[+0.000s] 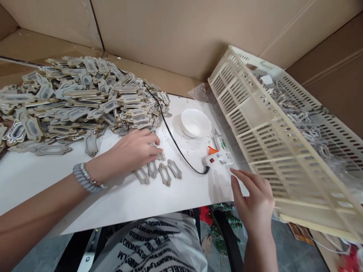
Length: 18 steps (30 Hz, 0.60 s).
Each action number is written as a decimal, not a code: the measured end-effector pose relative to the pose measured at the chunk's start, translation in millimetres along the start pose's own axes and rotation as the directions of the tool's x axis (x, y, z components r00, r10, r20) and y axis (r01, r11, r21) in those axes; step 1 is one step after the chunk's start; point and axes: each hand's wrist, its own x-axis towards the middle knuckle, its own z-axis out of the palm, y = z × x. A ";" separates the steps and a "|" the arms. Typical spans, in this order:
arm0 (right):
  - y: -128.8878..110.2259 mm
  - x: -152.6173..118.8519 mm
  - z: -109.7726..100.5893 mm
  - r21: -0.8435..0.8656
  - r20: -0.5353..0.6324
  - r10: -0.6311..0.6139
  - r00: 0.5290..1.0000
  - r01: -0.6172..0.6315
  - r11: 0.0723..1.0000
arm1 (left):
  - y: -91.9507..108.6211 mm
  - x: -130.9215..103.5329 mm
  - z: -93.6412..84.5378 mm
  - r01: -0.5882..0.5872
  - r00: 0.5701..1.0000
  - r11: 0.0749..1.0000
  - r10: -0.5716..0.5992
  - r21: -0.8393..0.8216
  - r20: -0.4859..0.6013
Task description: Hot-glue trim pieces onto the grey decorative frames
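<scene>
My left hand (136, 149) is over the white table, its fingers loosely bent with thumb and index finger apart. By its thumb, partly covered, are small grey ornate frame-shaped plates with oval openings; one such plate (164, 174) lies in a short row of several. A white glue gun (217, 160) with an orange trigger rests on its side to the right, its black cord running toward the back. My right hand (253, 198) is just in front of the glue gun, thumb and index finger spread, with nothing visible between them.
A large heap of similar plates (76, 98) covers the left and back of the table. A white bowl (195, 124) stands behind the glue gun. On the right leans a cream plastic crate (255, 124) with metallic-looking pieces inside. Cardboard walls (170, 41) enclose the back.
</scene>
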 end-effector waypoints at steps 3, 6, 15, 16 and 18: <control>1.6 -6.8 -3.4 -0.004 0.007 0.010 1.000 -0.010 1.000 | 0.5 5.9 -3.0 -0.008 1.000 0.999 0.009 -0.031 0.028; 0.4 -14.1 -4.8 -0.007 0.015 0.025 1.000 -0.025 1.000 | 2.4 10.8 -7.0 -0.034 0.998 0.998 0.036 -0.052 0.046; -0.4 -29.5 -14.4 0.020 0.024 0.090 0.996 -0.091 0.996 | -4.5 9.7 -7.9 -0.003 0.997 0.995 0.010 -0.099 0.074; 0.2 -30.5 -15.2 0.021 0.020 0.095 0.995 -0.096 0.995 | -4.4 10.1 -8.7 0.015 0.997 0.995 -0.008 -0.103 0.071; 1.2 -32.3 -16.0 0.024 0.010 0.108 0.994 -0.108 0.994 | 1.2 15.8 -11.2 0.064 0.997 0.992 -0.058 -0.106 0.057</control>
